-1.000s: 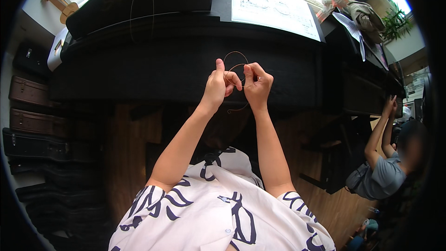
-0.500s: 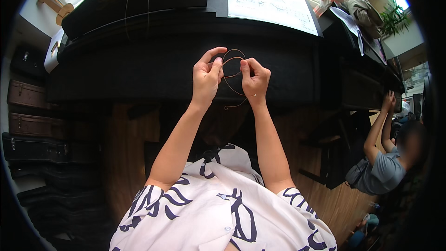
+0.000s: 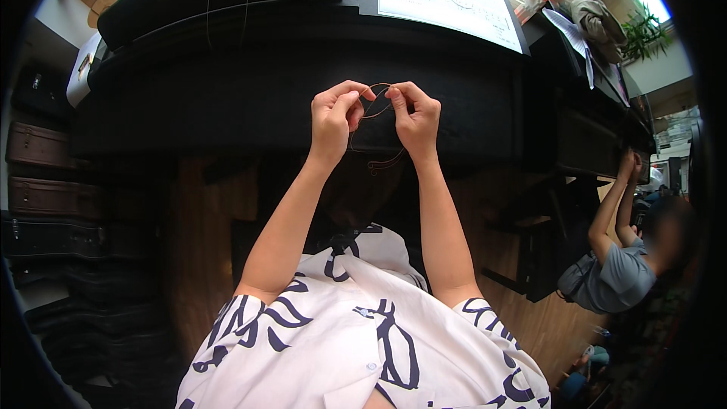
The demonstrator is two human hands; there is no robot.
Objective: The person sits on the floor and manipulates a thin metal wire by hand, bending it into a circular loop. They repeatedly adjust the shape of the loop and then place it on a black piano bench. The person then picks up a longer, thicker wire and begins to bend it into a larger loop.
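Note:
Over the dark front of a black piece of furniture [image 3: 227, 106], both my hands hold a thin copper-coloured wire string [image 3: 384, 84] coiled into small loops. My left hand [image 3: 330, 123] pinches the left side of the coil between thumb and fingers. With thumb against forefinger, my right hand [image 3: 417, 121] grips its upper right side. One loose end hangs below and between the hands, finishing in a small curl. Part of the coil is hidden behind my fingers.
Another thin pale wire [image 3: 209, 11] loops over a black panel at the far left. A printed sheet [image 3: 454, 4] lies on top at the back. Brown and black cases [image 3: 49, 195] stack along the left. A person in grey-blue [image 3: 617, 276] works at the right.
The wire loops have become smaller and overlap more between my hands. My left fingers have curled in, and the right hand has tipped toward the left one.

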